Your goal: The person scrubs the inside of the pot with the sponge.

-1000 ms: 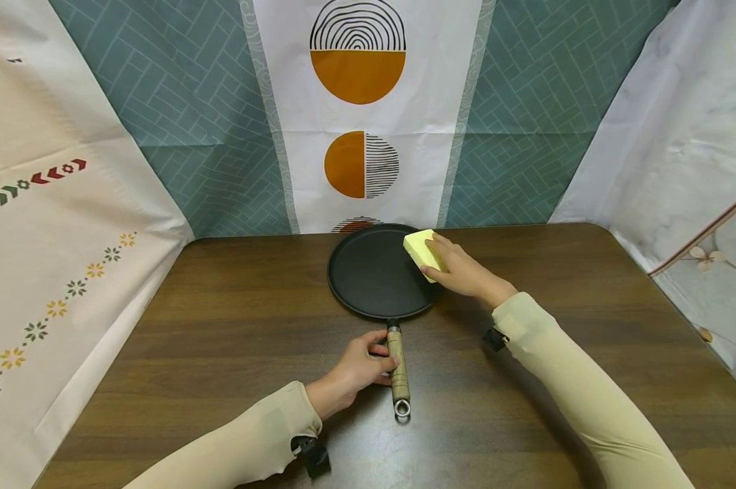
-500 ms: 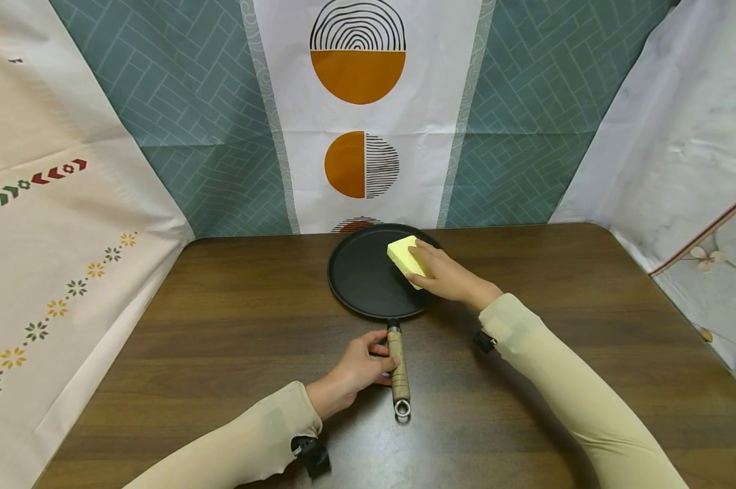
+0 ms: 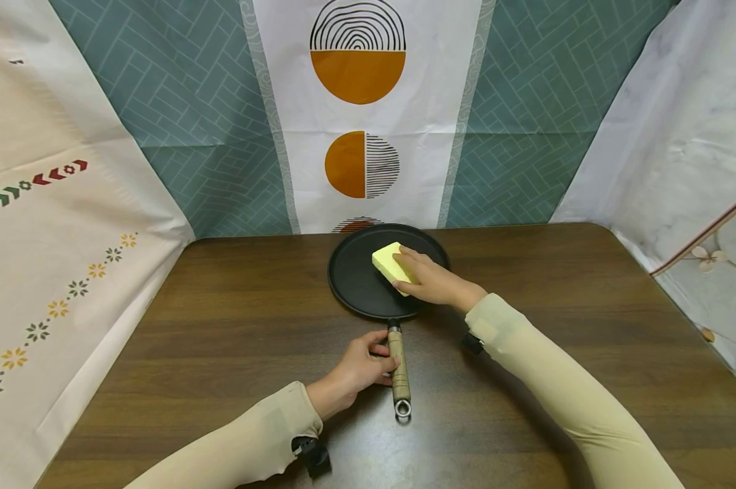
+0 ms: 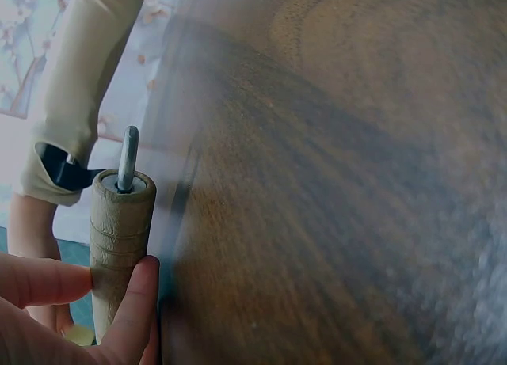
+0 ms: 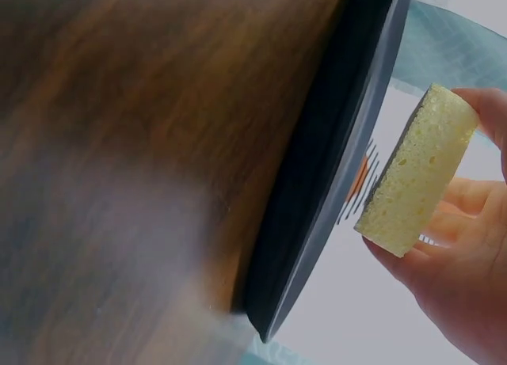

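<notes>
A flat round black pan point(image 3: 355, 278) lies near the far edge of the table, its wooden handle point(image 3: 400, 370) pointing toward me. My left hand point(image 3: 358, 370) grips that handle from the left side; in the left wrist view the thumb and fingers pinch the wood point(image 4: 119, 238) below its metal hanging ring point(image 4: 128, 159). Over the pan's right half, my right hand point(image 3: 431, 280) holds a yellow sponge point(image 3: 392, 266) between thumb and fingers. From the right wrist, the sponge point(image 5: 420, 171) shows just above the pan's rim point(image 5: 333, 199), with a thin darker layer on its underside.
The brown wooden table point(image 3: 251, 326) spreads out on both sides of the pan. Behind its far edge hangs a patterned cloth point(image 3: 368, 115), with a cream cloth point(image 3: 68, 272) at the left and a pale one point(image 3: 679, 170) at the right.
My right hand has carried the sponge leftward and slightly nearer to me, from the pan's right edge to over its middle. The left hand and the pan have stayed in place.
</notes>
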The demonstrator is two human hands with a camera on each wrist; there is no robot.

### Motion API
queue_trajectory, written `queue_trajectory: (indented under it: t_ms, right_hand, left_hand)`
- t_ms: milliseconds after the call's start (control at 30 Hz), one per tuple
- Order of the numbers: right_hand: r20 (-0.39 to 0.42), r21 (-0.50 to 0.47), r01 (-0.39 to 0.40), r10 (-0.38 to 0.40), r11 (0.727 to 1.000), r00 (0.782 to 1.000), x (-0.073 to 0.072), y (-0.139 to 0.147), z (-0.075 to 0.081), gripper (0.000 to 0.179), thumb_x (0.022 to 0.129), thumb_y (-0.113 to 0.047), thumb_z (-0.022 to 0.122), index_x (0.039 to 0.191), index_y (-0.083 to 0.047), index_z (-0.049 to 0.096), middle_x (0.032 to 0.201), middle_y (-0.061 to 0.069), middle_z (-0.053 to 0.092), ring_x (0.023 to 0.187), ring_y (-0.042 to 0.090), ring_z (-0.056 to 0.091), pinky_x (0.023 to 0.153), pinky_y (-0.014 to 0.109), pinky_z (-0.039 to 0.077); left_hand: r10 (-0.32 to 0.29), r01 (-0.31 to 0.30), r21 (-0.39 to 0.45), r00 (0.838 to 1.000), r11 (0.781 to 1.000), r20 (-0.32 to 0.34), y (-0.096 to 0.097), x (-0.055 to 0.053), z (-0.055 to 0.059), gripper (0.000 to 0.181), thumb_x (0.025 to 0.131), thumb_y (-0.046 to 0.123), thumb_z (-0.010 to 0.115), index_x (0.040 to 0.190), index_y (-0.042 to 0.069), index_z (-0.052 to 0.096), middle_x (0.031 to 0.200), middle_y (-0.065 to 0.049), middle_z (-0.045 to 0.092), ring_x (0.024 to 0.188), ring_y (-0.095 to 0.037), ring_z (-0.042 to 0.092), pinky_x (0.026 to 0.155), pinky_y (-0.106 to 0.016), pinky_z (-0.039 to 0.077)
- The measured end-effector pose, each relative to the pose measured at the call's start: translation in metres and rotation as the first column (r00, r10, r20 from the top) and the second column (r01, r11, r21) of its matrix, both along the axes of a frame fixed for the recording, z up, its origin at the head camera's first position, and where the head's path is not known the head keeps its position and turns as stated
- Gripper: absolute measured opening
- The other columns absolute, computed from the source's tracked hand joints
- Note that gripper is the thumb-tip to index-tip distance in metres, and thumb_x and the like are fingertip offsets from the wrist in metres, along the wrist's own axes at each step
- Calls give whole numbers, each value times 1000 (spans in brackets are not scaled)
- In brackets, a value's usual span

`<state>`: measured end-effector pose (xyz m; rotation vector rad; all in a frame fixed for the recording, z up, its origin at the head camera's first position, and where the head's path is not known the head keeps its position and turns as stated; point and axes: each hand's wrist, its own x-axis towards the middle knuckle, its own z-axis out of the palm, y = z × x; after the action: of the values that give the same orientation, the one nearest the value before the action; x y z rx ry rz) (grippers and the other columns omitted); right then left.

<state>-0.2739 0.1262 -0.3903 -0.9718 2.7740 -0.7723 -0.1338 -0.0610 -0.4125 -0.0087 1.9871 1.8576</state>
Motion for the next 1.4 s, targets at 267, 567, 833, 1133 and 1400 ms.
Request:
queue_trajectory:
  t_ms: [267, 567, 833, 1133, 1400]
  right_hand:
    - [19, 36, -37, 36, 999, 999, 0, -7, -4, 66, 97, -31, 58, 148, 1, 31, 155, 24, 18, 138, 44, 24, 113, 55, 26]
    - [58, 96, -71, 65, 993, 996, 0, -9, -11, 67, 97, -34, 58, 149, -1, 30, 156, 21, 16, 140, 41, 21, 115, 53, 25]
    - [68, 102, -95, 88, 990, 994, 3, -11, -13, 67, 97, -35, 58, 149, -3, 31, 157, 19, 17, 141, 40, 22, 115, 52, 26]
    - [86, 98, -117, 109, 988, 990, 6, -11, -15, 68, 96, -34, 60, 149, -4, 31, 158, 17, 17, 141, 37, 22, 115, 50, 26]
    - [73, 104, -147, 140, 984, 987, 6, -13, -17, 65, 97, -32, 58, 149, -3, 31, 158, 17, 16, 142, 36, 21, 116, 50, 25]
  left_hand:
    - [3, -3, -8, 1000, 1000, 4, 1, -1, 0, 63, 88, -6, 63, 142, -12, 32, 102, -18, 47, 77, -18, 59, 67, -38, 61]
    - [1, -1, -11, 1000, 1000, 15, 1, -1, 0, 62, 88, -6, 64, 142, -11, 33, 103, -18, 47, 78, -19, 59, 68, -37, 60]
    - [4, -4, -6, 1000, 1000, 13, 2, -2, 0, 62, 87, -7, 63, 141, -11, 33, 103, -18, 47, 78, -19, 58, 67, -36, 61]
    - [6, -6, -1, 1000, 1000, 8, 2, 0, 1, 63, 87, -7, 63, 141, -12, 33, 102, -18, 47, 76, -18, 58, 67, -37, 61]
    - [9, -9, 3, 1000, 1000, 13, 1, 0, -1, 63, 87, -8, 63, 141, -12, 32, 101, -17, 46, 75, -17, 57, 67, -37, 61]
